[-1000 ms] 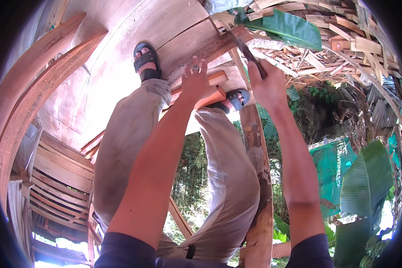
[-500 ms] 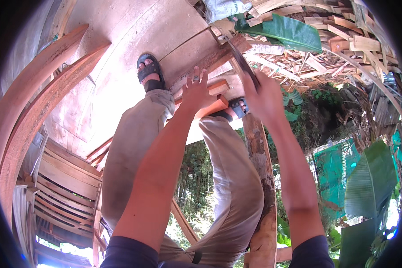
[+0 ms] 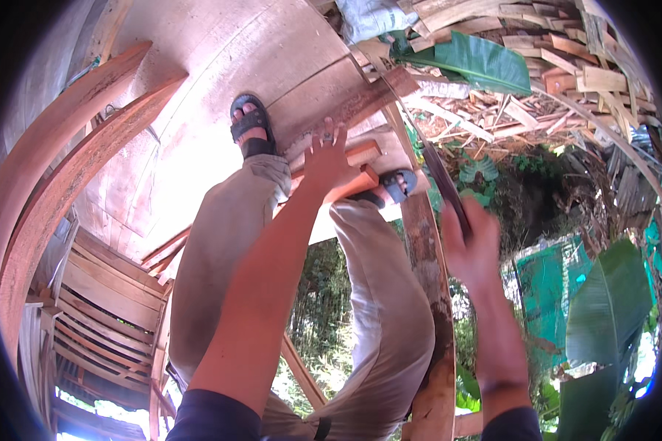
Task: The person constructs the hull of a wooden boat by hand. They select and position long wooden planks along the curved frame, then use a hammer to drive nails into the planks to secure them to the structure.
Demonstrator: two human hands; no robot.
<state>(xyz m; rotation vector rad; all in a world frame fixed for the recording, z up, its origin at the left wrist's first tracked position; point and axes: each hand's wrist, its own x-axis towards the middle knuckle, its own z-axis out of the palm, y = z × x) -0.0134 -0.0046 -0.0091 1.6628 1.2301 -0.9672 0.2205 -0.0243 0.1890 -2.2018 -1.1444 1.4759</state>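
Note:
My left hand (image 3: 326,158) lies palm down with its fingers spread. Its fingertips reach the near edge of a reddish wooden board (image 3: 360,103), pressing or resting on it. Under and beside the palm are two short wooden pieces, one (image 3: 364,152) behind the other (image 3: 362,181). My right hand (image 3: 472,239) is closed around the dark handle end of what looks like a handsaw (image 3: 443,176), seen almost edge-on. Its thin blade runs away from me to the board's right end; the teeth cannot be made out.
My sandalled left foot (image 3: 250,121) stands on the plank floor (image 3: 198,81), my right foot (image 3: 399,187) near its edge. A long beam (image 3: 428,294) runs beneath on the right, above greenery. Curved-looking planks (image 3: 73,140) rise at left. Scrap wood (image 3: 507,110) and a banana leaf (image 3: 482,62) lie at far right.
My right hand has drawn the saw back toward me and slightly right. The left hand keeps its place on the board, apart from a slight shift of the whole view.

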